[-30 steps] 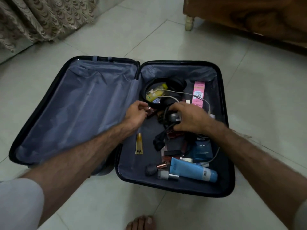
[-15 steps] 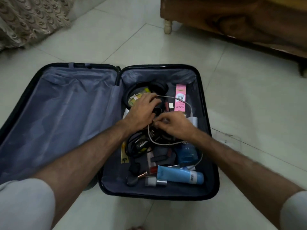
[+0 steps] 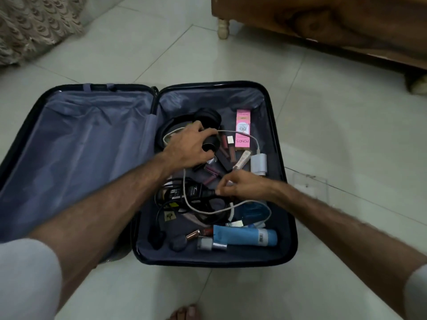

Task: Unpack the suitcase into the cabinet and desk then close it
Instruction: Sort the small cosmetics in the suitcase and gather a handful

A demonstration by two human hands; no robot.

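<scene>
On the tiled floor, an open suitcase in mid-unpacking:

Nearest rim: the suitcase point(image 3: 272, 262) lies flat, both halves showing; the person's toes point(image 3: 184, 311) stand just short of it.

Near end, counted: one blue tube point(image 3: 245, 235), one grey-capped bottle point(image 3: 211, 244), one copper-tipped lipstick point(image 3: 193, 234).

Middle, counted: one black power adapter point(image 3: 184, 192) with its dark cord, one white cable point(image 3: 203, 211) looping over it, one blue box point(image 3: 254, 210).

Right hand: the right hand point(image 3: 240, 187), fingers curled, pinches a small item at the adapter's edge; what it is cannot be told.

Left hand: the left hand point(image 3: 189, 146) has moved from the near clutter to the far end since a second ago and now grips a black cylindrical object point(image 3: 210, 144).

Far end, counted: one pink carton point(image 3: 243, 129), one white charger block point(image 3: 258, 163), one pair of black headphones point(image 3: 205, 116); roughly four dark red lip tubes point(image 3: 225, 147) lie between, exact number unclear.

Left half: lining only, nothing in it.

Meaning: both hands have shifted from sorting to lifting out; judged early, with nearly everything still inside.

Beyond: wooden furniture point(image 3: 335, 26), well apart.
</scene>
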